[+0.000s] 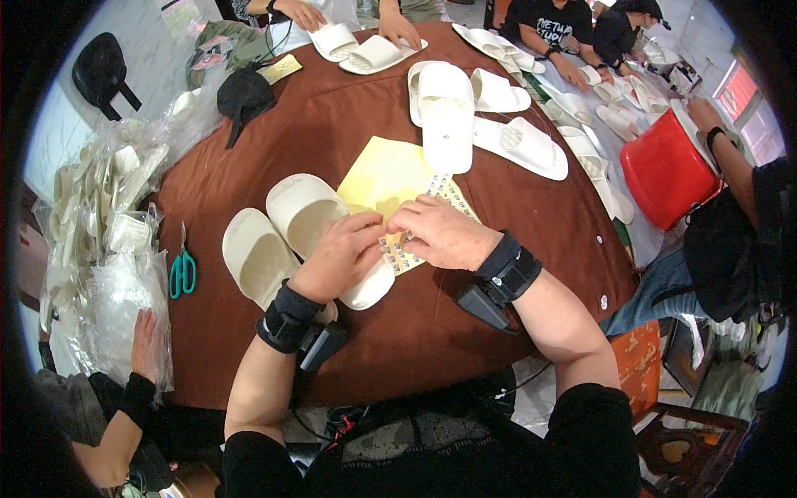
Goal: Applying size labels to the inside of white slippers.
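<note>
A sheet of small round stickers on yellow backing (pixel 401 256) lies on the brown tablecloth in front of me. My right hand (pixel 444 232) pinches its upper part with thumb and fingers. Facing it, my left hand (pixel 340 256) has its fingers curled at the sheet's left side, fingertips almost meeting the right ones. Whether a loose sticker is between them is too small to tell. Under and beside my left hand lies a pair of white slide sandals, the left slipper (pixel 251 253) and the right slipper (pixel 299 203). Beyond the stickers rests a plain yellow sheet (pixel 374 170).
More white slippers (pixel 448 124) are piled farther off. Green-handled scissors (pixel 183 274) lie left, beside slippers in clear plastic bags (pixel 124 282). A black cap (pixel 246 95) sits at the far left. A red bucket (pixel 668 170) stands right. Other people's hands (pixel 143 344) work around the table.
</note>
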{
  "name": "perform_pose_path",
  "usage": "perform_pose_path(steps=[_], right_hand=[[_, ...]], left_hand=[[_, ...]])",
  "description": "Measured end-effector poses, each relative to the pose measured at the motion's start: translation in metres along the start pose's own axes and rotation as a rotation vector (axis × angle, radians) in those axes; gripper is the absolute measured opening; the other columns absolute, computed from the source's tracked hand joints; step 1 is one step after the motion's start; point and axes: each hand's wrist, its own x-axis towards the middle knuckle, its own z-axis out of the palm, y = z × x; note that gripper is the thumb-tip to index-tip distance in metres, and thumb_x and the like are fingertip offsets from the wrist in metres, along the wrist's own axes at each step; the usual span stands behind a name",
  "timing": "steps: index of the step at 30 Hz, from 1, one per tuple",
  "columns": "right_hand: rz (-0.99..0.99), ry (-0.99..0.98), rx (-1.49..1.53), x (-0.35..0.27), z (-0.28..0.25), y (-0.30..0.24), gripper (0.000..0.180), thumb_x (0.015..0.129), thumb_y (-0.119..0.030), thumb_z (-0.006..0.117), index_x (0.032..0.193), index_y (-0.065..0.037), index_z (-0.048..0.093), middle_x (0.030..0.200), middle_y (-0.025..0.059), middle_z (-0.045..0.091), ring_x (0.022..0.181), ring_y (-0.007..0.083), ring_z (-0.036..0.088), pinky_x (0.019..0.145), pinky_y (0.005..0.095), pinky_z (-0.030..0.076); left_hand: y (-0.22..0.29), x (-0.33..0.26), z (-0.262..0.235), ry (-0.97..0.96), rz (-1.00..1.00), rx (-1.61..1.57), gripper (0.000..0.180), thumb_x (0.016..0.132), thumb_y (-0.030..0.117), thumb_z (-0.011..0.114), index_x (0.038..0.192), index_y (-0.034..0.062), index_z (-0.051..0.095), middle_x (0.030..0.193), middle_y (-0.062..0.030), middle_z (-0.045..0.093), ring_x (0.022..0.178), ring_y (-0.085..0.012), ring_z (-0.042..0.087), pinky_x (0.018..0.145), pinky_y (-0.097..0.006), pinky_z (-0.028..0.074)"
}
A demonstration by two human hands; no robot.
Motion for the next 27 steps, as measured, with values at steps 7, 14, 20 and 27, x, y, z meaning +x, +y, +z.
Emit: perform_pose_path(steps=[7, 14, 20, 27], right_hand=[[-0.014, -0.055, -0.01, -0.002, -0.002, 0.001, 0.026, 0.078, -0.003, 0.062, 0.101, -0.01, 0.054, 0.097, 0.0076, 0.06, 0.1, 0.0288, 0.056, 0.093, 0.0403, 0.04], [-0.005, -0.076, -0.017, -0.002, -0.003, 0.0, 0.023, 0.079, -0.002, 0.06, 0.101, -0.01, 0.055, 0.097, 0.0079, 0.06, 0.098, 0.0283, 0.057, 0.094, 0.0403, 0.04], [0.005, -0.095, -0.005, -0.003, -0.003, 0.0, 0.021, 0.08, -0.003, 0.06, 0.1, -0.01, 0.056, 0.092, 0.0077, 0.061, 0.095, 0.0283, 0.058, 0.092, 0.0405, 0.041], [0.074, -0.06, 0.127, -0.003, -0.018, -0.004, 0.014, 0.083, -0.003, 0.057, 0.097, -0.007, 0.057, 0.087, 0.0106, 0.061, 0.089, 0.0313, 0.058, 0.082, 0.04, 0.045]], left_hand=[[-0.003, 0.0, 0.001, -0.018, -0.022, -0.037, 0.023, 0.085, 0.012, 0.06, 0.107, 0.0032, 0.061, 0.118, -0.0129, 0.057, 0.109, -0.0324, 0.054, 0.093, -0.042, 0.041], [-0.001, -0.001, -0.003, -0.066, -0.063, -0.006, 0.032, 0.085, 0.01, 0.062, 0.115, 0.0015, 0.061, 0.125, -0.0161, 0.056, 0.116, -0.0354, 0.052, 0.099, -0.043, 0.041], [0.0, -0.001, -0.004, -0.096, -0.069, -0.018, 0.032, 0.085, 0.011, 0.061, 0.116, 0.0024, 0.061, 0.128, -0.0145, 0.055, 0.118, -0.034, 0.051, 0.101, -0.043, 0.039], [-0.003, -0.006, 0.0, -0.034, -0.035, 0.018, 0.026, 0.087, 0.016, 0.06, 0.11, 0.0038, 0.062, 0.125, -0.0137, 0.056, 0.114, -0.0325, 0.053, 0.098, -0.042, 0.039]])
